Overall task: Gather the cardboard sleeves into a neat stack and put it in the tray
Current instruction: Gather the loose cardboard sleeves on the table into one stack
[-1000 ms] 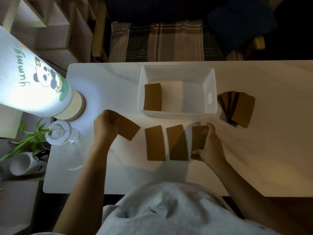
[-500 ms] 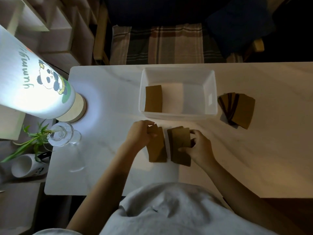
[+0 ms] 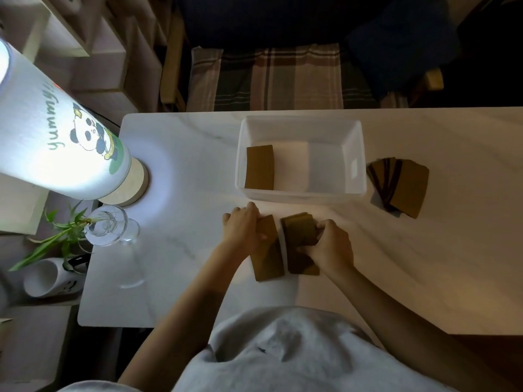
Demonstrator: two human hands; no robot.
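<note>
Brown cardboard sleeves lie on the white table just in front of the white tray (image 3: 357, 154). My left hand (image 3: 242, 228) grips the far end of a left pile of sleeves (image 3: 268, 260). My right hand (image 3: 331, 246) holds a right pile of sleeves (image 3: 299, 230) from its right side. The two piles lie side by side with a thin gap between them. One sleeve (image 3: 260, 167) lies flat in the tray's left part. A fanned bunch of sleeves (image 3: 402, 188) rests on the table to the right of the tray.
A lit lamp with a panda print (image 3: 56, 142) leans over the table's left end. A glass vase with a green plant (image 3: 106, 226) and a white mug (image 3: 52, 277) stand at the left edge. A plaid-cushioned chair (image 3: 283, 77) is behind the table.
Both hands have come together at the table's middle. The outer sleeves that they held a second ago now lie on the two middle sleeves, forming two side-by-side piles.
</note>
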